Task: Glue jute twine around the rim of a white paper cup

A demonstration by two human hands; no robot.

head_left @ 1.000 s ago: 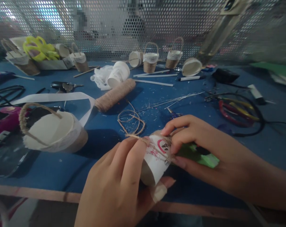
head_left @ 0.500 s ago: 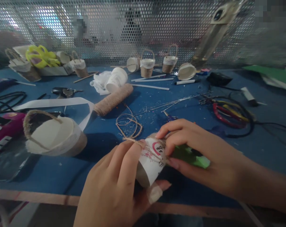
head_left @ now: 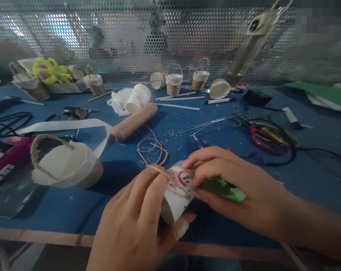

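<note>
A white printed paper cup (head_left: 176, 205) lies tilted on its side between my hands, near the table's front edge. My left hand (head_left: 135, 216) wraps round it, fingers over the top and the taped thumb underneath. Strands of brown twine (head_left: 156, 150) run from a loose loop on the table, under my left fingers and across the cup. My right hand (head_left: 238, 188) is closed at the cup's other end, its fingertips pinching the twine against the wall. Behind my right fingers shows something green (head_left: 224, 188), partly hidden. The twine roll (head_left: 135, 122) lies beyond the cup.
A small twine-handled basket (head_left: 88, 169) stands left, beside a magenta tool (head_left: 11, 152). Pliers with red and yellow handles (head_left: 268, 139) lie right, near thin wires. Along the back are several small baskets (head_left: 174, 84), yellow scissors (head_left: 50, 71), white sticks and a perforated metal screen (head_left: 131, 45).
The view has shifted slightly. My hands keep nearly the same hold on the cup and twine, with only small movement of the right fingers.
</note>
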